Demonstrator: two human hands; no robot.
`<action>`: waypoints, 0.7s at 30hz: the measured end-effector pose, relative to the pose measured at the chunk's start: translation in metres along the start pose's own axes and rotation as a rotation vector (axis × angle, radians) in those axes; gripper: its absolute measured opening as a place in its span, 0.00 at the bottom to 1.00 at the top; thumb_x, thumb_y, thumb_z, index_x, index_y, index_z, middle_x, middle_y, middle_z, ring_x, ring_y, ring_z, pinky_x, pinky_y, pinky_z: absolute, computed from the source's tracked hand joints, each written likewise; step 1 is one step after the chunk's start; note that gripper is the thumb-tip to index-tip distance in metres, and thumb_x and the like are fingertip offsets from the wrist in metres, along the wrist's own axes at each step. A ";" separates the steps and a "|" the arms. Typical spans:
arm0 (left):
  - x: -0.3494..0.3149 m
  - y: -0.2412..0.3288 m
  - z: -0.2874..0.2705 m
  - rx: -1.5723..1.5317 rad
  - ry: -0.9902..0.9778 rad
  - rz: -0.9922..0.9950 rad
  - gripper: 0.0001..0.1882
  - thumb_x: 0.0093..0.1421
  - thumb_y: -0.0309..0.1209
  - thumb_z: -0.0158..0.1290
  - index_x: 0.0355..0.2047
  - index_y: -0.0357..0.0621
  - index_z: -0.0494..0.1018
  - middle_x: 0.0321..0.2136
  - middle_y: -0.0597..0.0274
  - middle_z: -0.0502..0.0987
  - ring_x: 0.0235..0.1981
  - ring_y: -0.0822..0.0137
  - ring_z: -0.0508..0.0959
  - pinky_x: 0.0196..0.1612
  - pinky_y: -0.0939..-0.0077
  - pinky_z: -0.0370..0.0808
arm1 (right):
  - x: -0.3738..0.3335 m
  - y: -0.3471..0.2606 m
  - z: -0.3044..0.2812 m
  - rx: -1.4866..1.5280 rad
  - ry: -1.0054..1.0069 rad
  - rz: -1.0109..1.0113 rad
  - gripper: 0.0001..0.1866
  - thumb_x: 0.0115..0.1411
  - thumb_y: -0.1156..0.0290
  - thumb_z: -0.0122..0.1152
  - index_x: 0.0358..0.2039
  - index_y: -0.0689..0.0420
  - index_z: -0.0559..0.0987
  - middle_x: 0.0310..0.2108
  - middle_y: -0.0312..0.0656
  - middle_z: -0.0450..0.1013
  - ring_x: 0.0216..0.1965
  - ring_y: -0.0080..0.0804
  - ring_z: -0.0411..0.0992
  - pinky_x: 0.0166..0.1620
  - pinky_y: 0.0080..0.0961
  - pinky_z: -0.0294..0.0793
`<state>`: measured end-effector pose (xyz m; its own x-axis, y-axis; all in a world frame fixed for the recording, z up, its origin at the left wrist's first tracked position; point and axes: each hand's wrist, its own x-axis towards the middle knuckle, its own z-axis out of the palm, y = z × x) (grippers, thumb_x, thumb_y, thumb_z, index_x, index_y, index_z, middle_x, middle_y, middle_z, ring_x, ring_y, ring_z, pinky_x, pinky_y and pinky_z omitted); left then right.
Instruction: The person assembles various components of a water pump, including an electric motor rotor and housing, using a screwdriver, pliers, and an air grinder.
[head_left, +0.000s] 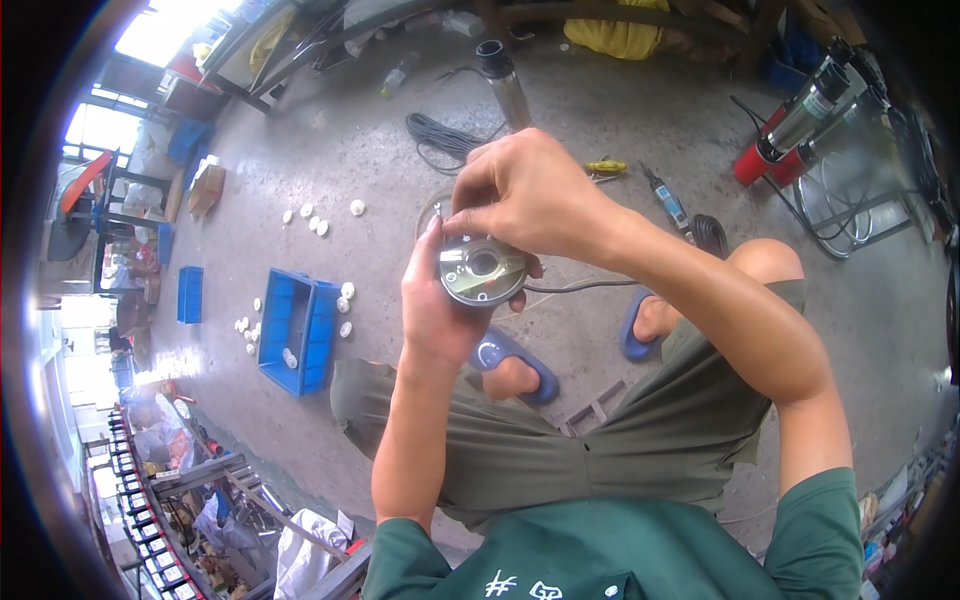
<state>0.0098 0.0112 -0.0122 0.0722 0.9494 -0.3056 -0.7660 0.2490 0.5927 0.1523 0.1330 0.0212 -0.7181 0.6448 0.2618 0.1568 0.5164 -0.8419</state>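
A round metal part (466, 285) with a hole in its middle and smaller holes around its face is held up above the floor between my knees. My left hand (430, 302) wraps around it from the left and below. Bent over the part's far edge, my right hand (535, 195) has its thumb and fingers pinched together close to my left thumb. Whatever lies in that pinch is too small or hidden to name. A thin black cable (580, 285) runs off to the right beside the part.
A blue bin (322, 335) stands at the left, with several white round pieces (318, 226) scattered nearby. Ahead are an upright metal cylinder (503, 85) and a coil of black cable (440, 135). A blue power screwdriver (668, 203) lies to the right, with metal pump cylinders (800, 125) beyond.
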 end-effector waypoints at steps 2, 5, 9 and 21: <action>0.000 0.000 -0.001 -0.010 -0.029 -0.002 0.26 0.77 0.47 0.32 0.58 0.43 0.71 0.46 0.47 0.83 0.42 0.42 0.84 0.27 0.58 0.78 | 0.003 0.005 0.001 0.058 -0.033 -0.060 0.14 0.53 0.61 0.77 0.31 0.60 0.89 0.28 0.50 0.83 0.30 0.41 0.84 0.38 0.33 0.82; -0.001 0.004 -0.006 0.001 -0.049 -0.018 0.25 0.77 0.47 0.33 0.58 0.43 0.71 0.45 0.47 0.83 0.43 0.46 0.83 0.26 0.59 0.77 | 0.008 0.005 0.001 0.067 -0.066 -0.089 0.17 0.54 0.59 0.77 0.34 0.61 0.89 0.29 0.52 0.83 0.30 0.44 0.83 0.37 0.34 0.81; -0.005 0.007 -0.005 -0.060 -0.016 0.035 0.23 0.77 0.45 0.35 0.58 0.47 0.73 0.47 0.55 0.83 0.44 0.54 0.84 0.29 0.58 0.80 | -0.006 -0.004 -0.003 -0.104 -0.048 -0.171 0.25 0.56 0.55 0.74 0.44 0.65 0.85 0.37 0.54 0.82 0.39 0.51 0.82 0.46 0.39 0.80; 0.003 0.001 -0.020 -0.106 0.033 0.061 0.20 0.77 0.42 0.39 0.55 0.47 0.76 0.49 0.57 0.83 0.48 0.56 0.84 0.47 0.51 0.82 | -0.022 -0.011 -0.004 -0.228 -0.145 -0.092 0.31 0.47 0.66 0.73 0.53 0.64 0.80 0.46 0.51 0.77 0.49 0.51 0.77 0.53 0.42 0.79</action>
<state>-0.0036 0.0105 -0.0275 0.0038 0.9548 -0.2971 -0.8316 0.1680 0.5294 0.1687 0.1155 0.0271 -0.8231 0.5106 0.2486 0.2228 0.6930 -0.6857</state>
